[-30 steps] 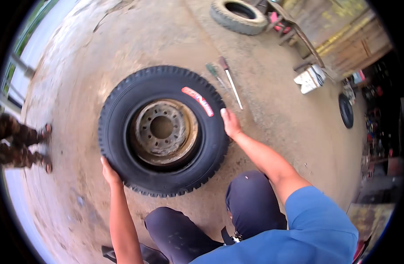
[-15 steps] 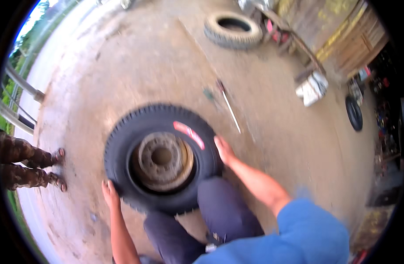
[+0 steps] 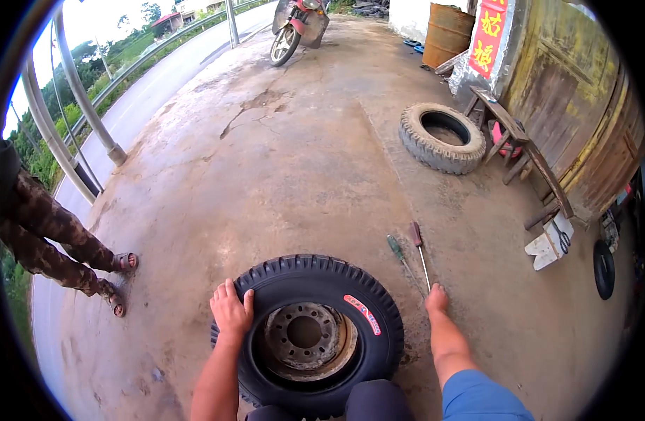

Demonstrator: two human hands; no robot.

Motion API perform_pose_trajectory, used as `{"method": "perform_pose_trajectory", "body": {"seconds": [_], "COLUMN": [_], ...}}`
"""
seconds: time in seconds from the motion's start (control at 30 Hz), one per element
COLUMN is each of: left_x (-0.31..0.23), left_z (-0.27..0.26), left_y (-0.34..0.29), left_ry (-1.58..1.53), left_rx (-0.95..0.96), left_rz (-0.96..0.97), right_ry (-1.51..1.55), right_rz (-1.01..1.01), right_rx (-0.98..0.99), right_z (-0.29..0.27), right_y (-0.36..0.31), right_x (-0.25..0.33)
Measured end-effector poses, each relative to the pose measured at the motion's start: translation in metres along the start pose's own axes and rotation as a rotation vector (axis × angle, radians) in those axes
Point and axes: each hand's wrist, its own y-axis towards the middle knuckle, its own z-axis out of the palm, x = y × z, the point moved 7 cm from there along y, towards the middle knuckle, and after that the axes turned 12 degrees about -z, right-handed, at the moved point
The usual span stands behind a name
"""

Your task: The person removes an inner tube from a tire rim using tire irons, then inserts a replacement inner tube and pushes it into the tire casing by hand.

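A black tyre (image 3: pixel 373 356) with a red and white label lies flat in front of my knees. Inside its opening sits a rusty steel wheel rim (image 3: pixel 332 342). My left hand (image 3: pixel 231 312) rests on the tyre's upper left edge, fingers stretched out over the tread and thumb apart. To the right of the tyre, my right hand (image 3: pixel 437 300) is closed at the tip end of a long screwdriver (image 3: pixel 422 256) with a dark red handle, which points away from me. Beside it on the ground lies a green-handled screwdriver (image 3: pixel 396 247). My right fingertips are partly hidden.
A worn, muddy tyre (image 3: pixel 443 151) lies farther off, near a wooden bench (image 3: pixel 501 116). Scissors (image 3: pixel 562 240) rest on a white box (image 3: pixel 543 251) at right. A person in patterned trousers (image 3: pixel 52 235) stands at left. A motorcycle (image 3: pixel 299 28) and rusty drum (image 3: pixel 449 35) are at the back.
My right hand has left the tyre's right side and reached the screwdriver. My left hand has moved up from the tyre's lower left side onto its top edge. The view has tilted up.
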Motion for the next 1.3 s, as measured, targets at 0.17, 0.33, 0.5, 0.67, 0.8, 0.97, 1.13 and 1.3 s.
{"method": "perform_pose_trajectory", "body": {"seconds": [0.17, 0.33, 0.5, 0.67, 0.8, 0.97, 1.13, 1.3], "left_x": [-0.013, 0.006, 0.005, 0.008, 0.020, 0.002, 0.023, 0.021], "left_z": [0.008, 0.004, -0.002, -0.002, 0.003, 0.005, 0.033, 0.028], "left_y": [0.006, 0.002, 0.000, -0.008, -0.010, 0.012, 0.015, 0.010], "left_ry": [-0.013, 0.012, -0.007, 0.004, -0.002, -0.044, 0.012, 0.003], "left_rx": [0.037, 0.059, 0.073, 0.080, 0.144, 0.173, 0.197, 0.178], "left_rz": [-0.012, -0.063, -0.058, -0.045, -0.062, 0.036, 0.015, 0.043], "right_ry": [-0.047, 0.026, 1.348, 1.863, 1.088, 0.655, 0.851, 0.778], "right_rz": [-0.042, -0.228, 0.134, 0.129, 0.143, -0.116, -0.031, -0.174], "right_rx": [0.186, 0.328, 0.363, 0.099, -0.063, -0.195, -0.092, 0.041], "right_z": [-0.001, -0.073, -0.126, -0.234, -0.178, -0.106, -0.077, -0.227], "right_y": [0.002, -0.036, -0.099, -0.196, -0.209, -0.136, -0.102, -0.118], "right_x": [-0.009, 0.054, 0.025, 0.036, 0.007, -0.011, -0.009, 0.074]}}
